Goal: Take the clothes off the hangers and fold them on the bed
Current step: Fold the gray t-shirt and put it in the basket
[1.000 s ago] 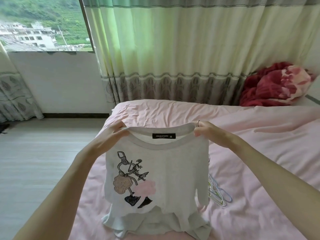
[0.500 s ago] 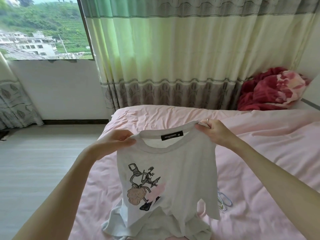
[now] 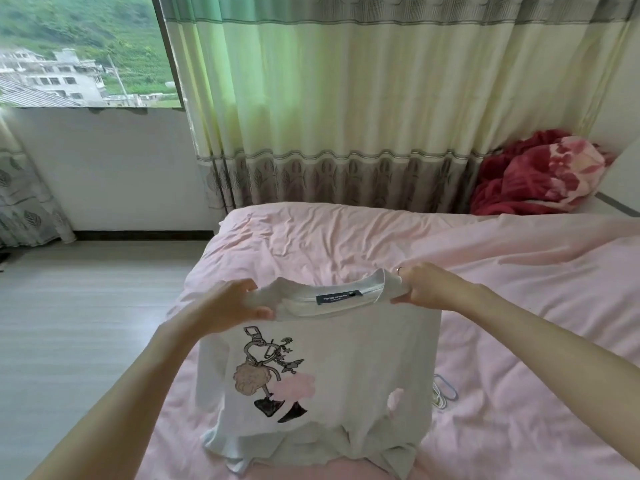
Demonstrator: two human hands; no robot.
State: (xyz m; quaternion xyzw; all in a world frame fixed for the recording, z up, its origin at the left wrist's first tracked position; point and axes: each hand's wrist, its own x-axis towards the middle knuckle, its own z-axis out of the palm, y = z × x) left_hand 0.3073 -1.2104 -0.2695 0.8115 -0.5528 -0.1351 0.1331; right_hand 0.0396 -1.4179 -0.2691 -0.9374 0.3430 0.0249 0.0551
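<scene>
**White T-shirt held up over a pink bed**

The left hand [image 3: 230, 306] and right hand [image 3: 427, 285] are each gripping a shoulder of a white T-shirt [image 3: 346, 362] — its printed front is facing the camera, its hem bunching on the pink bed [image 3: 519, 306]. Hangers [image 3: 445, 393] are lying just right of the shirt — partly hidden.

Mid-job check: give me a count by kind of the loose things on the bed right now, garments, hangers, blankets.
Garments: 1, the white T-shirt, held at the shoulders by the left hand and right hand.
Hangers: a small bunch beside the shirt, mostly hidden; count unclear.
Blankets: 1, the red blanket.
Total: 2, plus the hangers.
</scene>
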